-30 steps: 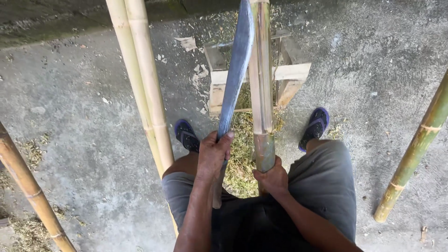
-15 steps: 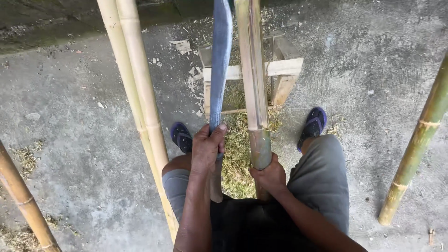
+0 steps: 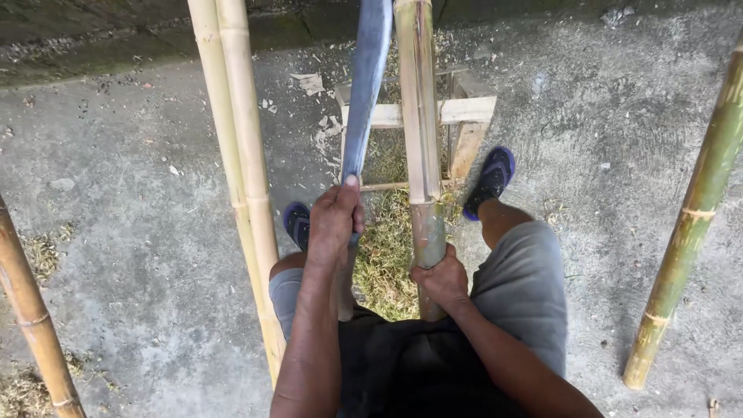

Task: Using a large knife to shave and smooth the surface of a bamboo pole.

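My left hand (image 3: 334, 224) grips the handle of a long, grey-bladed knife (image 3: 366, 85), thumb laid along the blade's base. The blade rises up and away, out of the top of the view. My right hand (image 3: 443, 280) is closed around a bamboo pole (image 3: 418, 124) that stands between my knees and leans away over a small wooden stand (image 3: 464, 112). The pole is pale where scraped, green near my hand. Knife and pole run side by side, a small gap between them. I am seated, in grey shorts and blue sandals.
Two pale bamboo poles (image 3: 236, 139) lie diagonally just left of my left knee. A brown pole (image 3: 27, 302) crosses the lower left corner and a green one (image 3: 693, 224) leans at the right. Bamboo shavings (image 3: 387, 248) pile up between my feet on the concrete floor.
The knife has swung more upright and closer to the pole. My hands keep their grips; the view has shifted slightly.
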